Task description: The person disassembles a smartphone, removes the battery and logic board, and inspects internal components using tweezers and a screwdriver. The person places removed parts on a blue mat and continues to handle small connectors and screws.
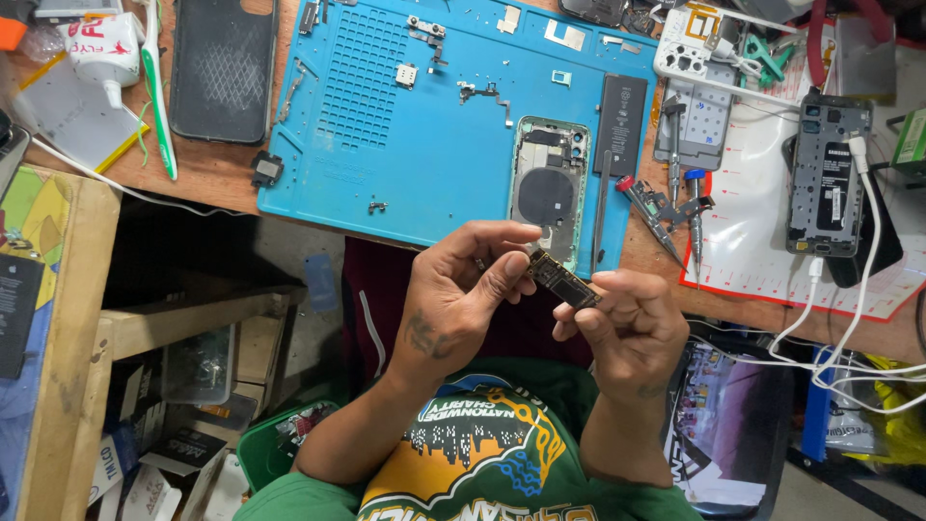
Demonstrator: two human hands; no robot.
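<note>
I've got the small dark oblong circuit board (562,280) pinched between left hand (463,289) and right hand (622,323), its length slanting down-right, just below the blue silicone repair mat (405,145).

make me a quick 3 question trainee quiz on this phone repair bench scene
1. True or false: both hands grip the narrow dark circuit board.
2. On what does the opened phone housing with a round dark coil lie? A) blue silicone work mat B) bare wood C) white sheet
3. Fill in: the black rectangular battery lies on the mat's ___ edge in the picture.

Key: 1 true, left hand and right hand pinch it; 2 A; 3 right.
</note>
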